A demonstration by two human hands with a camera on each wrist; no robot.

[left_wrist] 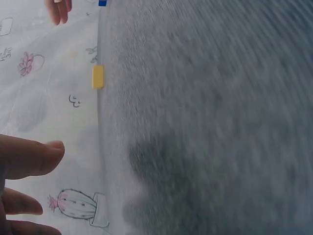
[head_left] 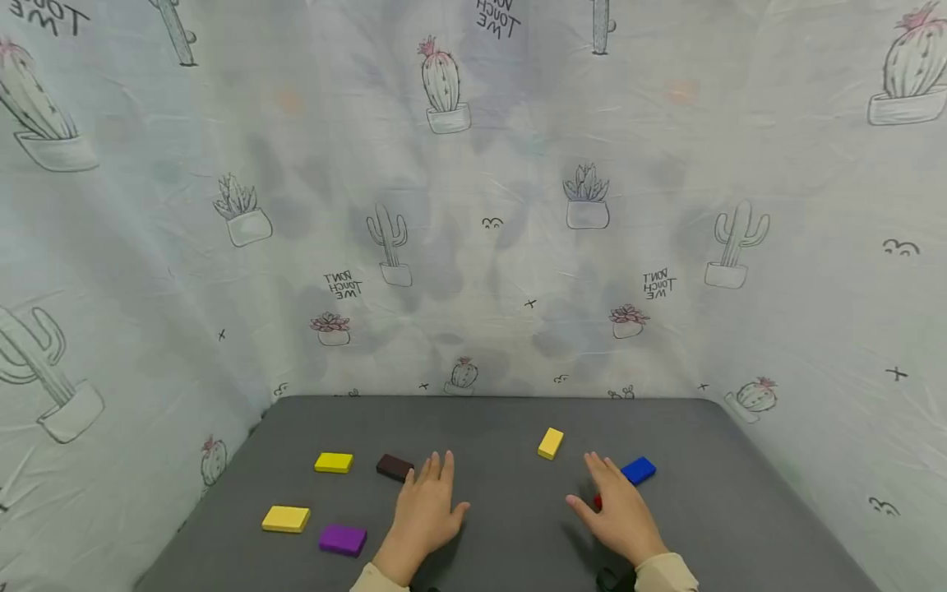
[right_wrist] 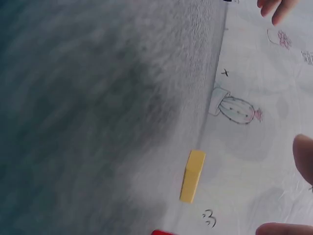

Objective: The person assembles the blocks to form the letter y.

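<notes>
My left hand (head_left: 427, 511) hovers over the grey table with its fingers straight and spread, holding nothing. Just beyond its fingertips lies a dark brown block (head_left: 394, 468), partly covered by the hand. My right hand (head_left: 616, 511), also with extended fingers and nothing in it, is above the table on the other side. Beneath it a red block (head_left: 598, 501) is mostly hidden; in the right wrist view only an edge of the red block (right_wrist: 161, 232) shows. A blue block (head_left: 639, 470) lies beside the right fingers. Farther back sits a yellow block (head_left: 551, 443).
On the table's left side lie a bright yellow block (head_left: 334, 463), another yellow block (head_left: 285, 519) and a purple block (head_left: 344, 539). The grey table (head_left: 510, 436) ends at a cactus-print curtain (head_left: 473, 312), which also hangs along both sides.
</notes>
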